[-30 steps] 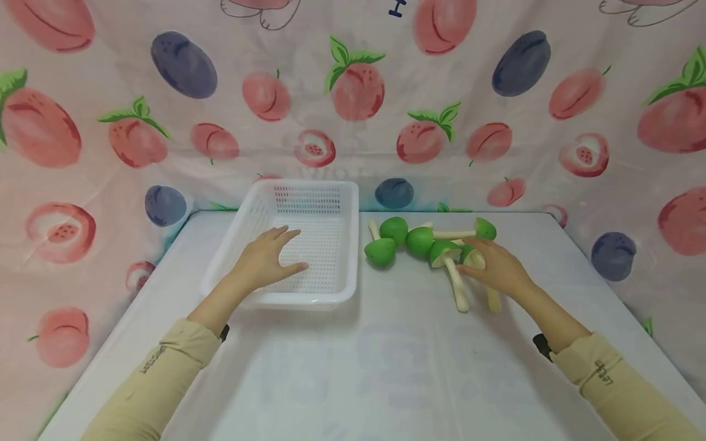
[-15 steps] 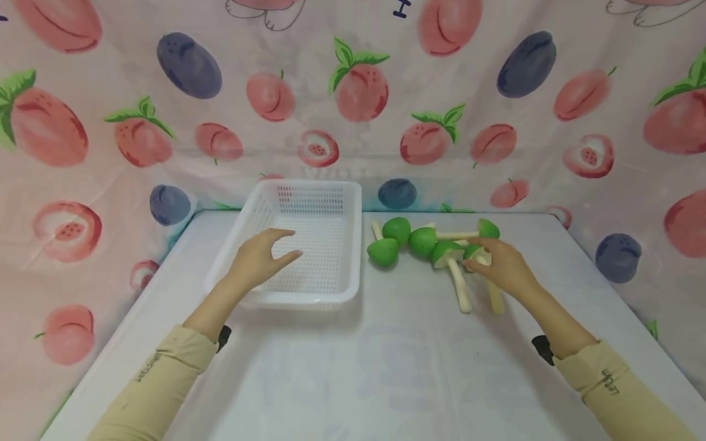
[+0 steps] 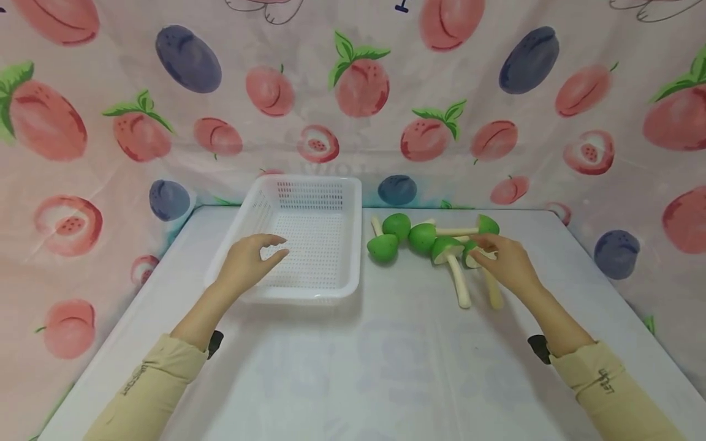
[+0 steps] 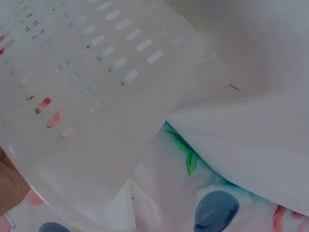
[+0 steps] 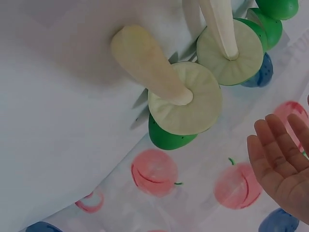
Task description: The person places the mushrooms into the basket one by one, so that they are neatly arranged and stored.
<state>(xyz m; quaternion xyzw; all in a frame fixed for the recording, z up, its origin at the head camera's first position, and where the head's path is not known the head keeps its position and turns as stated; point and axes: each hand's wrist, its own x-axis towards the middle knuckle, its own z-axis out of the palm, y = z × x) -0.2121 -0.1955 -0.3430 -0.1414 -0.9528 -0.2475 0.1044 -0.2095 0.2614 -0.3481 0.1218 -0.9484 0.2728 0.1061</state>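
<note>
My left hand (image 3: 246,260) hovers at the left part of a white perforated basket (image 3: 309,295), thumb and fingers apart, with nothing between them. In the left wrist view, only an edge of that hand (image 4: 10,186) shows beside the basket's wall (image 4: 111,140). Over the right end of a group of green-capped toy mushrooms (image 3: 423,239) is my right hand (image 3: 510,263), thumb and fingers apart. It covers part of the nearest mushroom (image 3: 493,291). The right wrist view shows relaxed fingers (image 5: 280,145) apart from that mushroom (image 5: 186,99), whose pale stem points away from the hand.
Several mushrooms lie close together, some overlapping, right of the basket on a white-covered table (image 3: 386,367). A fruit-printed cloth (image 3: 364,141) hangs behind the table and along its sides.
My left hand has drawn slightly back and left, its thumb and fingers coming closer together. The right hand has shifted slightly right. The basket and mushrooms stay in place.
</note>
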